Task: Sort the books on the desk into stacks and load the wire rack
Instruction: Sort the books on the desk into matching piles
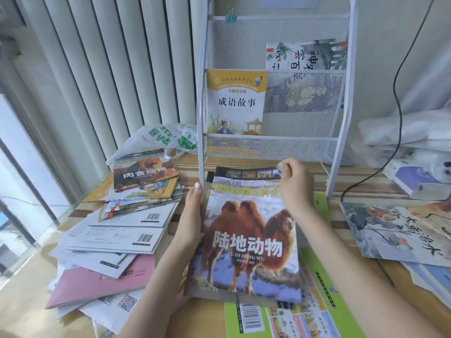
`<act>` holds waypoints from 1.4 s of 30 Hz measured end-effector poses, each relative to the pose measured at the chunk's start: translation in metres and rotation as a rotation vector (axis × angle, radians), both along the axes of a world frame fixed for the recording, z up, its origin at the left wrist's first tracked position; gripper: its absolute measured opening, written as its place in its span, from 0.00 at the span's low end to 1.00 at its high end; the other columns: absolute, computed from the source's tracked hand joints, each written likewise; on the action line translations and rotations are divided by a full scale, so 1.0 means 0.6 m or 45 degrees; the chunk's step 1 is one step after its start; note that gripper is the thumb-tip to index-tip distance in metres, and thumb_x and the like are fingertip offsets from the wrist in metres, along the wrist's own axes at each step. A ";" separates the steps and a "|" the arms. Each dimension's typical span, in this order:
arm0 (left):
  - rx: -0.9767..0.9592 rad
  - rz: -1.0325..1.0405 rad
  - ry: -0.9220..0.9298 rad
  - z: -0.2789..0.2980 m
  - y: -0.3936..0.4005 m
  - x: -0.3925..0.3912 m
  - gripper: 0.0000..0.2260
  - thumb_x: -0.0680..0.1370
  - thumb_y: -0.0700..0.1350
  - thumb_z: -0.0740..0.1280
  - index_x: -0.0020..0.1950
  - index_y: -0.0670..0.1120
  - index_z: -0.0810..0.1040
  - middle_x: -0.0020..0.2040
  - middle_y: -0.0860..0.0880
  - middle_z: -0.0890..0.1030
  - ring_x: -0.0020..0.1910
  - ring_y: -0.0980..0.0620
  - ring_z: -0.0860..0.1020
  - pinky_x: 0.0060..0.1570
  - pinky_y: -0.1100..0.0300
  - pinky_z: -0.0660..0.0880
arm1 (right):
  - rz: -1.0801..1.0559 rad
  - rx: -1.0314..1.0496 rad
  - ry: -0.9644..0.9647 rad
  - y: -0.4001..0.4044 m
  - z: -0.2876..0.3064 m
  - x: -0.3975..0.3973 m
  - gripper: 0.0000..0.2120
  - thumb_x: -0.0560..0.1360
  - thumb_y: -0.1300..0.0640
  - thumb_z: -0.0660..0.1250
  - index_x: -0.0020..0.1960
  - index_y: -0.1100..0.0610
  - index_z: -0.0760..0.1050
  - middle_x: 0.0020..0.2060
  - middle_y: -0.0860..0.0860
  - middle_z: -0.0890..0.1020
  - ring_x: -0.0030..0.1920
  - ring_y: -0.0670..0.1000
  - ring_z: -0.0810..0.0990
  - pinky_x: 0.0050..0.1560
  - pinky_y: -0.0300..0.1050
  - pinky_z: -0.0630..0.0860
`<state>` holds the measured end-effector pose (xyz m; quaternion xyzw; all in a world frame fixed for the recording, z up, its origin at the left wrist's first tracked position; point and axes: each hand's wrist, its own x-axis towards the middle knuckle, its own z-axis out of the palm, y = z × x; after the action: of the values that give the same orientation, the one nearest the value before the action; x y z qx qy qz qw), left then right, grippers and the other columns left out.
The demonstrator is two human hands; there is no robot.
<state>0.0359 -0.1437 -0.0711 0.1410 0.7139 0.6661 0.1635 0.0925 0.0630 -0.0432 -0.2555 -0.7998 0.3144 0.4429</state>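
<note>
Centrally, left hand (191,215) lies flat against camel book (249,240) "陆地动物"; right hand (292,184) pinches its top corner; wire rack (273,136) holds yellow book (235,101) "成语故事".

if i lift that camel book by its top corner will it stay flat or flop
It probably flops: the camel book looks like a thin softcover, and its top seems to bend where the right hand pinches the corner. The glossy cover likely slides easily over the green book beneath.

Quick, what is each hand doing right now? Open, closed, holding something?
Left hand: open, straight fingers pressed along the camel book's left edge.
Right hand: curled, pinching that book's top right corner; slightly blurred.
</note>
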 end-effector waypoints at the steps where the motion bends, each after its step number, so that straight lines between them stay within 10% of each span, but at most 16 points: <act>1: -0.039 -0.061 -0.013 -0.005 -0.003 -0.002 0.29 0.71 0.69 0.65 0.65 0.54 0.71 0.64 0.54 0.76 0.60 0.57 0.76 0.65 0.52 0.70 | 0.012 -0.040 -0.023 -0.009 -0.021 -0.003 0.10 0.80 0.62 0.57 0.42 0.59 0.73 0.30 0.53 0.75 0.34 0.59 0.78 0.30 0.46 0.63; 5: -0.337 -0.018 0.151 -0.011 0.002 0.005 0.22 0.71 0.51 0.73 0.60 0.46 0.72 0.55 0.49 0.80 0.50 0.51 0.80 0.52 0.52 0.78 | 0.015 -0.160 -0.066 -0.031 -0.049 -0.011 0.07 0.81 0.60 0.55 0.52 0.61 0.71 0.32 0.52 0.74 0.30 0.53 0.73 0.27 0.41 0.61; 10: -0.388 0.076 0.149 -0.004 -0.026 -0.021 0.22 0.76 0.44 0.70 0.67 0.45 0.67 0.56 0.44 0.78 0.48 0.46 0.80 0.40 0.55 0.78 | 0.109 -0.143 -0.422 0.023 -0.051 0.014 0.16 0.81 0.63 0.54 0.68 0.60 0.65 0.63 0.57 0.74 0.55 0.56 0.76 0.44 0.41 0.66; 14: -0.419 0.174 0.250 0.004 -0.043 -0.029 0.19 0.77 0.42 0.68 0.65 0.44 0.66 0.54 0.47 0.74 0.45 0.49 0.77 0.38 0.57 0.76 | 0.089 -0.174 -0.850 0.044 -0.070 0.043 0.24 0.79 0.56 0.61 0.72 0.60 0.59 0.60 0.59 0.74 0.43 0.55 0.76 0.33 0.42 0.67; 19: -0.574 0.180 0.267 0.004 -0.039 -0.026 0.20 0.77 0.44 0.67 0.67 0.44 0.65 0.52 0.45 0.76 0.47 0.44 0.78 0.43 0.49 0.78 | 0.054 -1.268 -0.025 0.051 -0.055 0.017 0.12 0.74 0.64 0.66 0.57 0.61 0.71 0.44 0.57 0.77 0.43 0.54 0.75 0.39 0.44 0.72; 22: -0.620 0.156 0.246 0.002 -0.037 -0.027 0.22 0.76 0.46 0.67 0.67 0.42 0.65 0.52 0.43 0.78 0.46 0.42 0.79 0.47 0.43 0.79 | 0.005 -1.480 0.071 0.066 -0.049 0.009 0.09 0.71 0.63 0.70 0.49 0.60 0.74 0.41 0.55 0.76 0.41 0.51 0.74 0.39 0.40 0.74; 29: -0.635 0.134 0.239 -0.002 -0.033 -0.029 0.19 0.77 0.45 0.66 0.64 0.41 0.66 0.49 0.43 0.77 0.43 0.44 0.78 0.38 0.52 0.76 | 0.061 -1.155 -0.084 0.063 -0.042 0.019 0.15 0.71 0.66 0.71 0.57 0.64 0.78 0.39 0.53 0.79 0.33 0.46 0.72 0.35 0.38 0.69; 34: -0.617 0.108 0.220 -0.002 -0.028 -0.026 0.13 0.76 0.44 0.67 0.54 0.44 0.65 0.43 0.45 0.76 0.38 0.49 0.75 0.35 0.57 0.71 | 0.202 -0.914 -0.511 0.021 -0.019 0.039 0.10 0.77 0.52 0.65 0.52 0.58 0.71 0.40 0.53 0.76 0.31 0.50 0.77 0.27 0.40 0.74; 42: -0.337 0.000 0.271 0.001 -0.021 -0.008 0.32 0.76 0.39 0.69 0.75 0.54 0.60 0.42 0.64 0.71 0.39 0.58 0.75 0.42 0.60 0.75 | 0.033 -0.318 -0.297 0.014 -0.010 0.075 0.16 0.79 0.57 0.59 0.34 0.57 0.62 0.25 0.52 0.63 0.27 0.52 0.64 0.30 0.44 0.62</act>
<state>0.0310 -0.1564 -0.0703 0.1879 0.8087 0.5476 0.1041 0.1377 0.0715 -0.0490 -0.3330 -0.8037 0.3852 0.3077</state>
